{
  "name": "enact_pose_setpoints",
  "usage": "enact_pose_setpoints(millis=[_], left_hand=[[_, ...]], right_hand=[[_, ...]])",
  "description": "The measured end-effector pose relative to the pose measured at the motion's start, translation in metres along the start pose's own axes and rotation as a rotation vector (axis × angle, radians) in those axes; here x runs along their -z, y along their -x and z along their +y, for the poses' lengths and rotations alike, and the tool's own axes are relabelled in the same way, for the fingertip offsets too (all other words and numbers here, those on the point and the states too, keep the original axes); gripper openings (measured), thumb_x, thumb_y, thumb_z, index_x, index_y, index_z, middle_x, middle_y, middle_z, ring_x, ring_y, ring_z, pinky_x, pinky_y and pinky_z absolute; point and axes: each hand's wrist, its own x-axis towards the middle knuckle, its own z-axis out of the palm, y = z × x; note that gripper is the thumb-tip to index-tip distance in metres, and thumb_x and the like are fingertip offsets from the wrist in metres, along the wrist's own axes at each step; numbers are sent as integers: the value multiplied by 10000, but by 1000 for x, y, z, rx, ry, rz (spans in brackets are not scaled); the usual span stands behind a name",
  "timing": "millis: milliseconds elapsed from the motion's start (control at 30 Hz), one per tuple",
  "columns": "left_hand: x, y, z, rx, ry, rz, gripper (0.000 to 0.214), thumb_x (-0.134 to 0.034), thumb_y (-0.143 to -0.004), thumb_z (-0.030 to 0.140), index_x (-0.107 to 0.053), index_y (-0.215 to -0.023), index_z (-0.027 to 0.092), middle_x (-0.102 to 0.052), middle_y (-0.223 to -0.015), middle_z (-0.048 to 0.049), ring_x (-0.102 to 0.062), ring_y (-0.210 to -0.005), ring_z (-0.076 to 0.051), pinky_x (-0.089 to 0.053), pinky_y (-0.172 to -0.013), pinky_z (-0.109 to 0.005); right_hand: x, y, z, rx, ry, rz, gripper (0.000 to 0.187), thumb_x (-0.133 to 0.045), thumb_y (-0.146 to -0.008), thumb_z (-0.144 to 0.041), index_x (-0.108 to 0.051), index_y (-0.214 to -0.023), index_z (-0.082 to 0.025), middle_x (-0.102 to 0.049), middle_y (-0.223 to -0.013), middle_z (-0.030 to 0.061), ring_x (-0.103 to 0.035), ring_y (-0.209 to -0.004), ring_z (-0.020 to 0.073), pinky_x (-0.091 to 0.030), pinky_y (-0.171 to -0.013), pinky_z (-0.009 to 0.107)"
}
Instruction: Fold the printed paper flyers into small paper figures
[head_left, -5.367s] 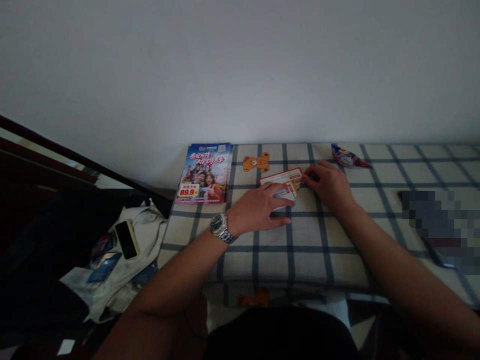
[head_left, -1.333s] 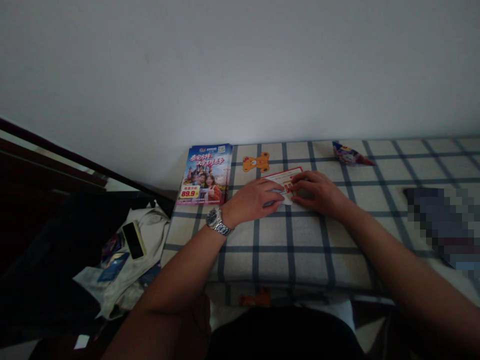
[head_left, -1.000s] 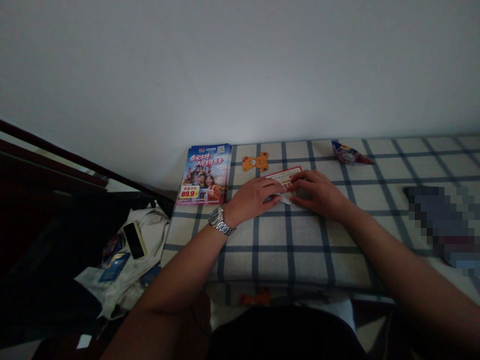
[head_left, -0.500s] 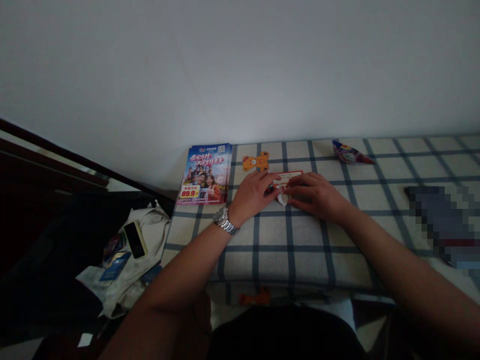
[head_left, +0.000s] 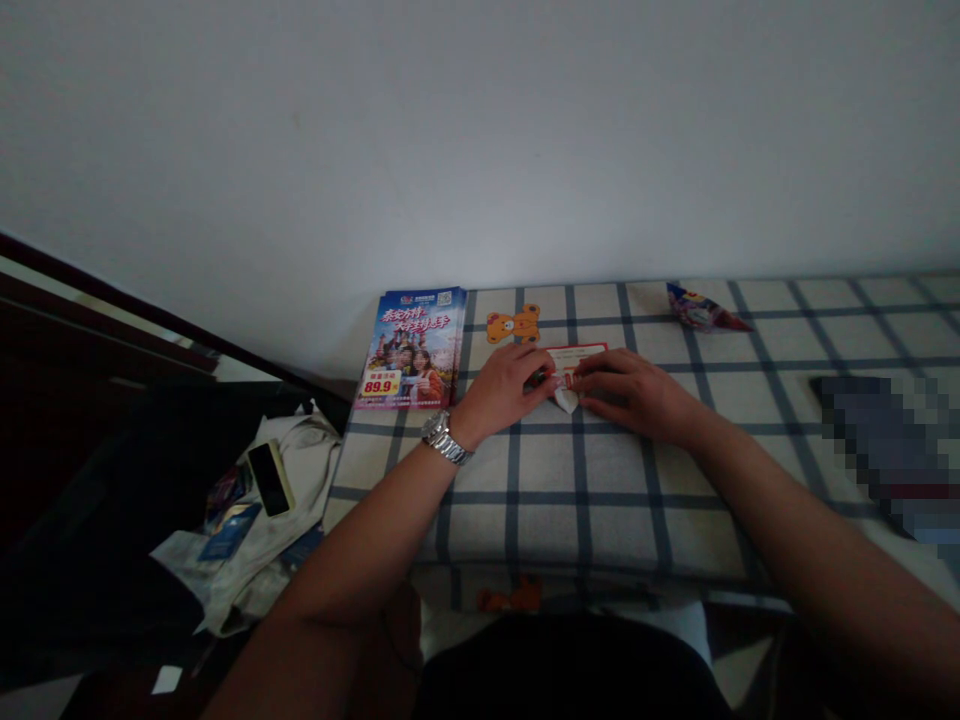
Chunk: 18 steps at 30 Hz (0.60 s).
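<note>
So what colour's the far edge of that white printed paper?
The white printed paper has a red far edge, clearest in the head view.

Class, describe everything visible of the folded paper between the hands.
The folded paper looks thin and white, with a red far edge, red print and small text; its near end narrows to a pale point. It rests on the checked cloth. The left hand and right hand touch it from either side, hiding parts.

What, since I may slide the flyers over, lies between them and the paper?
In the head view, the left hand lies between the flyers and the paper. The bear print shows just beyond that hand.
</note>
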Motion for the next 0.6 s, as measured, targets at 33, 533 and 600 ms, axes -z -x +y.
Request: enact_pose_setpoints(millis=[33, 533, 600], left_hand=[[0, 0, 1, 0, -10, 0, 135, -626, -1037, 337, -631, -1019, 203, -684, -983, -41, -625, -944, -212, -493, -875, -372], [-5, -2, 7, 35, -81, 26, 137, -634, -1040, 348, -641, -1024, 213, -696, -909, -19, -619, -883, -214, -436, -833, -365], [-7, -3, 7, 44, -98, 29, 139, -645, -1035, 354, -647, -1030, 215, -696, -899, -16, -620, -873, -217, -433, -818, -365]], right_hand=[[1, 1, 1, 15, 5, -14, 237, -663, -987, -316, -768, -1195, -279, -714, -1258, 113, -680, -1162, 307, -569, -1009, 515], [10, 6, -3, 87, 13, -160, 298, -681, -987, -326, -776, -1269, -338, -550, -1449, 128, -553, -1327, 336, -483, -1121, 565], [9, 6, -3, 90, 7, -160, 306, -684, -986, -328, -770, -1280, -339, -547, -1454, 123, -549, -1326, 333, -486, -1121, 563]])
